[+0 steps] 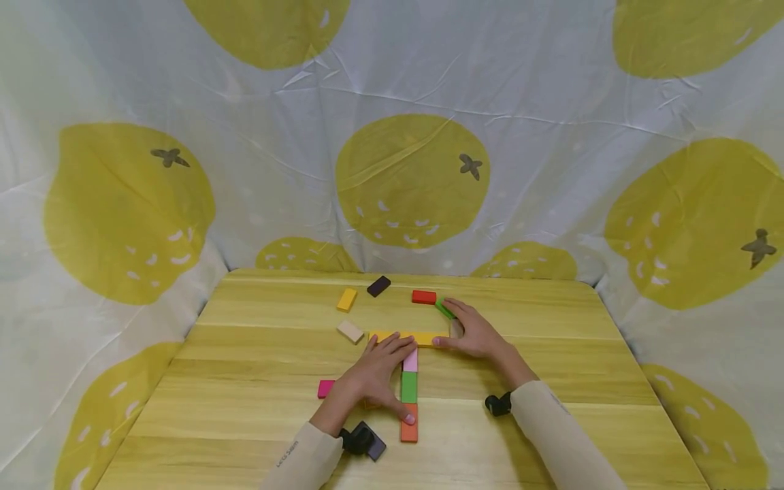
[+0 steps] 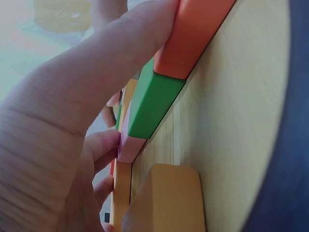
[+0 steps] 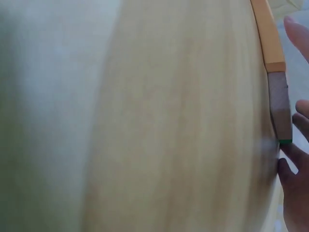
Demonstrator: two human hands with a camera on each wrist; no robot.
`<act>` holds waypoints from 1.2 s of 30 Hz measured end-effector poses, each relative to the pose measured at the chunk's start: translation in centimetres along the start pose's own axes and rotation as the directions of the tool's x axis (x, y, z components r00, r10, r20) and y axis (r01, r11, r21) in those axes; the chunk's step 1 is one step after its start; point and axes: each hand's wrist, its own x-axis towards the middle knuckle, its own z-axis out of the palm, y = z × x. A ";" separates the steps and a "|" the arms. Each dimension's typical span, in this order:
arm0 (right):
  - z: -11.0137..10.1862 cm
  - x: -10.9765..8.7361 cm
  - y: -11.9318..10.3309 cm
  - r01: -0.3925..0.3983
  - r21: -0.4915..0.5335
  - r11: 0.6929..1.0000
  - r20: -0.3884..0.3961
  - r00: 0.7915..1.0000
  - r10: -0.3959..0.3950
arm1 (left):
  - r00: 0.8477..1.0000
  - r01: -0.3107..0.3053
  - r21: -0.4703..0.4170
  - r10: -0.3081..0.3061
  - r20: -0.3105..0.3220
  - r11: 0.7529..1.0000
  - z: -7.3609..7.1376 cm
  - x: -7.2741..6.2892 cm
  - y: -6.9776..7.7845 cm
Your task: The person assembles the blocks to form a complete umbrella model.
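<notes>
Fingers (image 1: 401,352) spread, left hand (image 1: 375,373) on orange block (image 1: 409,433), right hand (image 1: 476,333) by yellow row (image 1: 425,339).

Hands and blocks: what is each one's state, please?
Left hand: spread
Right hand: curved
Yellow row: touched
Pink block: touched
Nearer green block: uncovered
Farther green block: touched
Orange block: touched
Brownish block: overlapped
Amber block: overlapped
Red block: uncovered
Black block: uncovered
Yellow block: uncovered
Beige block: uncovered
Magenta block: overlapped
Grey block: overlapped
</notes>
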 end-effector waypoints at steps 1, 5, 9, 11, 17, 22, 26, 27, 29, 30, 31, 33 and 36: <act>0.1 0.0 0.1 0.000 -0.003 1.000 0.000 1.000 0.000 | 1.000 0.000 0.001 0.000 0.001 1.000 0.0 0.0 0.0; 0.3 0.0 0.3 0.005 -0.019 1.000 -0.009 1.000 -0.005 | 1.000 0.000 0.007 0.000 -0.003 1.000 0.1 0.0 0.0; 0.4 0.1 0.2 0.005 -0.030 1.000 -0.012 1.000 -0.005 | 1.000 0.005 0.014 -0.005 -0.002 1.000 0.1 0.0 0.0; 0.4 0.1 0.2 0.005 -0.035 0.999 -0.012 1.000 -0.005 | 1.000 0.004 0.014 -0.004 -0.004 1.000 0.1 -0.1 0.1; 0.6 0.1 0.3 -0.008 -0.048 0.999 -0.001 1.000 0.008 | 1.000 0.000 0.001 0.000 -0.006 1.000 0.1 -0.1 0.1; 0.6 0.0 0.4 0.002 -0.047 0.999 -0.002 1.000 -0.002 | 1.000 -0.004 -0.004 0.004 -0.006 1.000 0.2 -0.1 0.1; 0.7 0.1 0.4 0.002 -0.045 0.999 -0.004 1.000 -0.002 | 1.000 0.001 0.002 -0.001 -0.003 1.000 0.1 -0.1 0.0; 0.7 0.1 0.4 0.003 -0.043 0.999 -0.005 1.000 -0.003 | 1.000 0.005 0.005 -0.005 -0.001 1.000 0.1 -0.1 0.1; 0.8 0.1 0.3 0.004 -0.040 0.999 -0.005 1.000 -0.004 | 1.000 0.010 0.017 -0.010 0.000 1.000 0.1 -0.2 0.0; 0.8 0.1 0.4 0.001 -0.037 0.999 -0.004 1.000 -0.001 | 1.000 0.011 0.024 -0.011 0.001 1.000 0.1 -0.2 0.0; 0.8 0.1 0.3 0.000 -0.030 1.000 -0.005 1.000 0.000 | 1.000 0.011 0.033 -0.011 0.002 0.999 0.1 -0.2 0.0; 0.8 0.1 0.3 -0.004 -0.021 1.000 -0.005 1.000 0.004 | 1.000 0.009 0.042 -0.009 0.006 0.999 0.0 -0.2 0.1; 0.7 0.1 0.2 -0.011 -0.010 1.000 -0.007 1.000 0.011 | 1.000 0.001 0.046 -0.001 0.012 0.999 -0.1 -0.2 0.1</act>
